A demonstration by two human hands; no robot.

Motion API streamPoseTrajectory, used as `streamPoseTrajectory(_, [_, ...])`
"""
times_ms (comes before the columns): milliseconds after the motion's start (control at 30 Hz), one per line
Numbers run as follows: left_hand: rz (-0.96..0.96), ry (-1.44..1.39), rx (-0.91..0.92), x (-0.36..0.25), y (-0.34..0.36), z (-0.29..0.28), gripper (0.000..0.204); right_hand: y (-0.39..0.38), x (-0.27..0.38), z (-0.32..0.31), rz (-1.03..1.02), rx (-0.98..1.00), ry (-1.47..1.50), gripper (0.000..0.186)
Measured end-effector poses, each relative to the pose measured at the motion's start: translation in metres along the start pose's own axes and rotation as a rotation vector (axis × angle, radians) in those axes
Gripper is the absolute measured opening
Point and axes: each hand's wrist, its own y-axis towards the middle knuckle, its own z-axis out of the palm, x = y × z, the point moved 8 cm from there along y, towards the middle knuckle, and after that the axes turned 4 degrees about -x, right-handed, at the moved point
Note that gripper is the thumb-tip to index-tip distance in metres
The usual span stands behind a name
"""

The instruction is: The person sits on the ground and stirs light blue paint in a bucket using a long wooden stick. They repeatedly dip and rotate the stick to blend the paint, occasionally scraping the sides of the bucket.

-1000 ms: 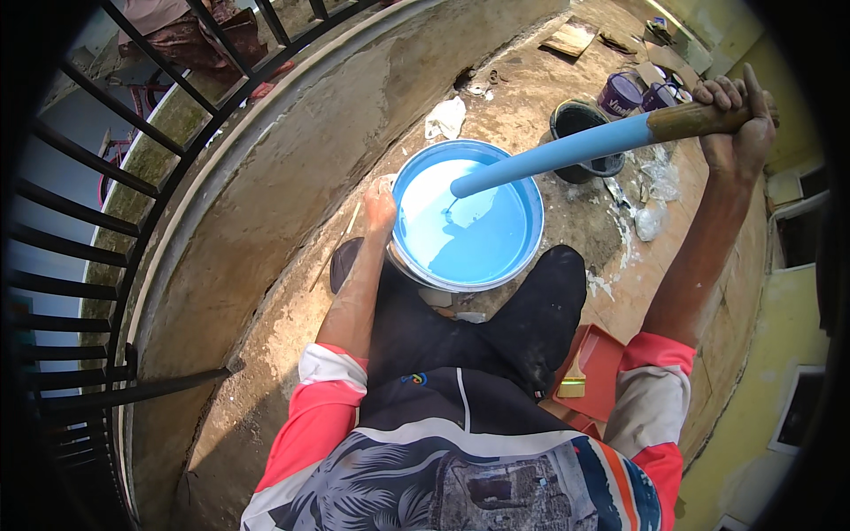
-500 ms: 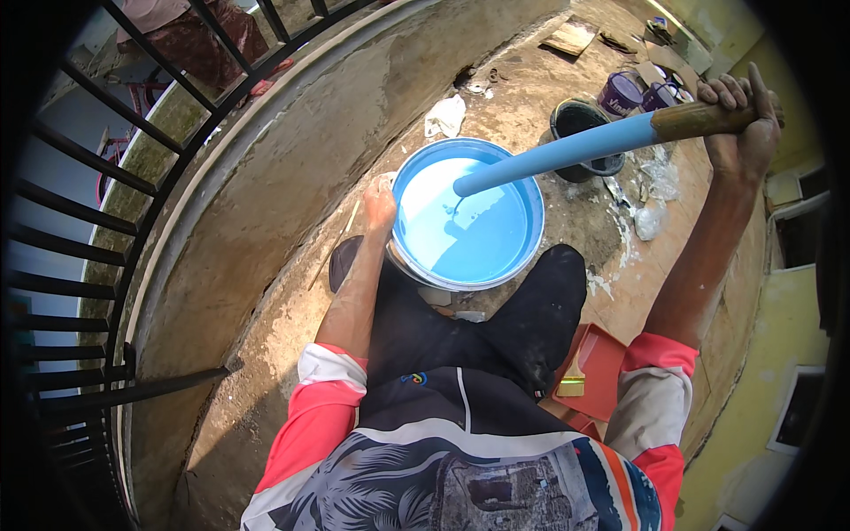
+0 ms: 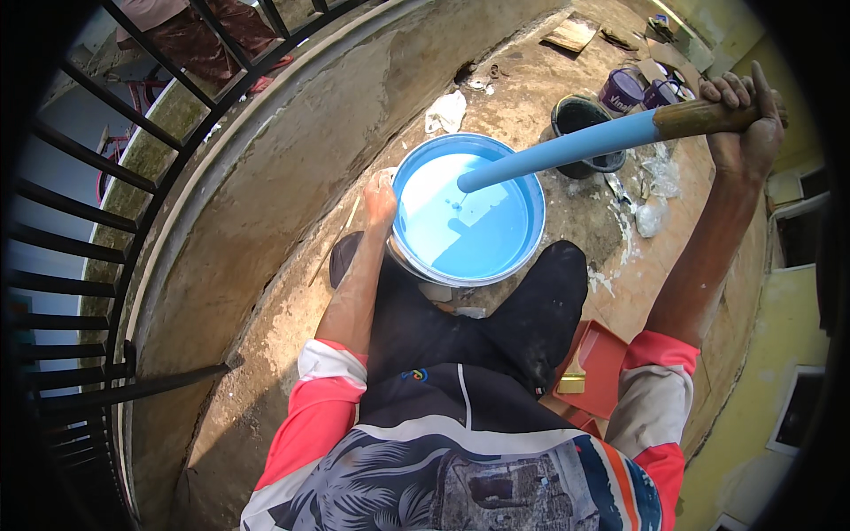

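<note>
Between my knees stands a large white bucket [image 3: 535,241] holding light blue paint [image 3: 469,232]. At its left side my left hand [image 3: 381,199] is closed on the bucket's rim. My right hand [image 3: 742,115], raised at the upper right, is wrapped round the bare brown end of a wooden stick [image 3: 575,149], with one finger pointing up. Blue paint coats the rest of the stick. Its lower tip hangs over the bucket, above the paint, and a thin string of paint runs from it to the surface.
A black bucket [image 3: 567,115] and purple paint tubs [image 3: 622,91] stand beyond on the stained floor. A white rag [image 3: 445,112] lies near the low wall [image 3: 239,195]. By my right thigh is a red paint tray [image 3: 606,354] with a brush [image 3: 573,379]. A railing [image 3: 168,177] curves along the left.
Paint drips from the stick have left small marks on the paint's surface. The stick's tip has shifted very slightly; both hands keep their grip.
</note>
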Motion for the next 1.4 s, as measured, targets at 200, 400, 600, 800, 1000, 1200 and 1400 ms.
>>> streamPoseTrajectory(200, [0.017, 0.010, 0.002, 0.002, 0.000, 0.001, 0.033, 0.000, 0.001, 0.000, -0.010, -0.022, -0.019, 0.010])
streamPoseTrajectory(400, [-0.098, -0.044, 0.012, 0.015, -0.001, 0.002, 0.034, 0.001, -0.008, -0.003, -0.014, 0.019, -0.022, 0.010])
streamPoseTrajectory(600, [-0.032, 0.049, 0.012, -0.003, 0.000, -0.001, 0.035, 0.000, -0.014, -0.001, -0.089, -0.089, -0.161, 0.012])
streamPoseTrajectory(800, [-0.027, 0.024, 0.003, -0.008, -0.001, 0.001, 0.034, 0.004, -0.018, -0.005, -0.087, -0.047, -0.150, 0.023])
streamPoseTrajectory(1000, [0.040, 0.023, -0.003, -0.004, 0.002, -0.001, 0.034, 0.001, -0.042, -0.005, -0.093, -0.110, -0.159, 0.018])
streamPoseTrajectory(1200, [-0.104, 0.010, -0.019, 0.002, -0.001, 0.003, 0.034, -0.027, -0.145, -0.014, -0.167, -0.309, -0.288, 0.016])
streamPoseTrajectory(1400, [-0.083, 0.015, -0.018, 0.011, 0.003, 0.004, 0.034, -0.059, -0.283, -0.050, -0.171, -0.349, -0.426, 0.023])
